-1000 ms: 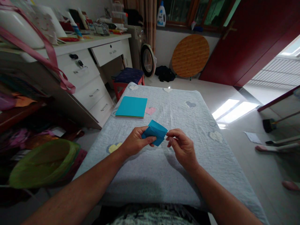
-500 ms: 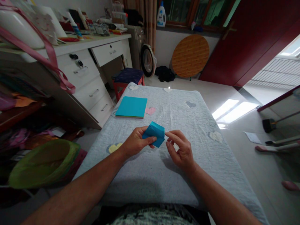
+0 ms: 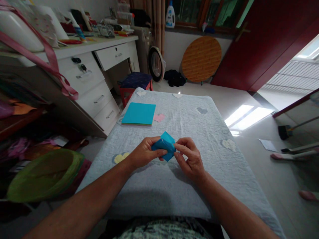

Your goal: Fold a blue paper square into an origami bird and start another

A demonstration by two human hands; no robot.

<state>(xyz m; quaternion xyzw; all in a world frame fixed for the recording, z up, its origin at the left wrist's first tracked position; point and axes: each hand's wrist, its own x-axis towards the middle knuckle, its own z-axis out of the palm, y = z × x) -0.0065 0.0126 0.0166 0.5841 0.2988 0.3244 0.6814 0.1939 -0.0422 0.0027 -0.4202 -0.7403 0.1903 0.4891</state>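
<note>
A small folded piece of blue paper [image 3: 164, 143] is held above the table, its upper flap standing up and its layers partly parted. My left hand [image 3: 146, 151] pinches its left side, thumb in front and fingers behind. At the paper's right edge, the fingertips and thumb of my right hand [image 3: 189, 156] close on a corner. Beyond my hands, a square stack of coloured paper [image 3: 139, 114] with a blue sheet on top lies flat on the cloth-covered table [image 3: 189, 119].
Left of the table are a white desk [image 3: 82, 71] with drawers and a green-lined bin [image 3: 47, 174]. A stool [image 3: 136, 81] stands past the far left corner. Behind are an open washing machine door [image 3: 156, 64] and a round wooden board [image 3: 201, 59].
My right hand has moved left onto the paper's right edge and now grips it. The folded paper has tilted, and its top flap has lifted and opened out.
</note>
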